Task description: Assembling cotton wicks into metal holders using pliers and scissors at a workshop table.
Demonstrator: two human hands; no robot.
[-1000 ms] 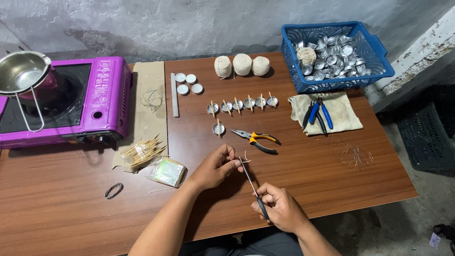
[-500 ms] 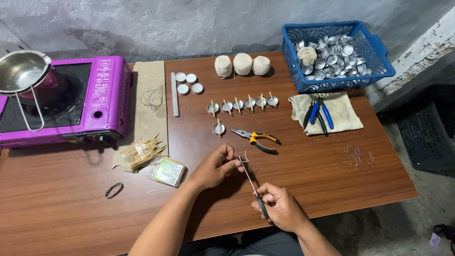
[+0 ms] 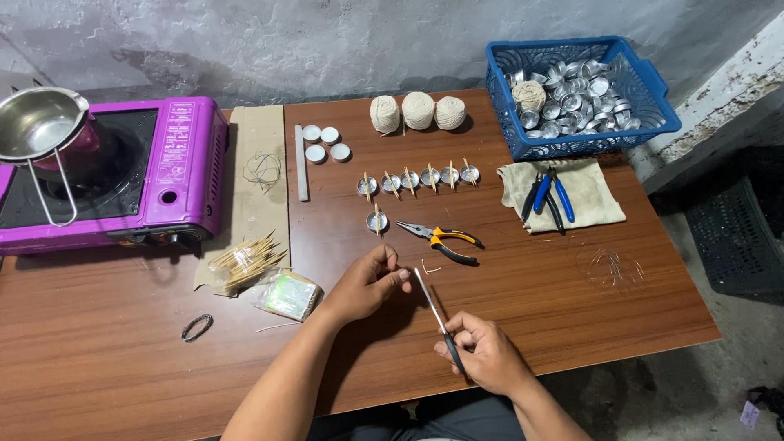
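My right hand (image 3: pixel 483 353) grips the dark handles of a pair of scissors (image 3: pixel 433 314), whose thin blades point up and left toward my left hand (image 3: pixel 367 282). The left hand's fingertips pinch something very small at the blade tips; it looks like a short piece of wick, too small to tell for sure. A short pale offcut (image 3: pixel 430 268) lies on the wooden table (image 3: pixel 572 327) just beyond the blades. Orange-handled pliers (image 3: pixel 441 238) lie a little farther back.
Several small metal cups with sticks (image 3: pixel 418 179) stand in a row, one more (image 3: pixel 376 220) in front. Behind them: three string balls (image 3: pixel 417 110), white wax discs (image 3: pixel 322 141), a blue basket of cups (image 3: pixel 649 106). Left: a purple stove (image 3: pixel 184 175) with pan (image 3: pixel 33 122), wooden sticks (image 3: pixel 245 261), plastic packet (image 3: pixel 290 294). Blue cutters (image 3: pixel 549 196) on cloth.
Almost nothing differs: both hands stay at the same spot near the table's front edge, with the scissors still angled between them.
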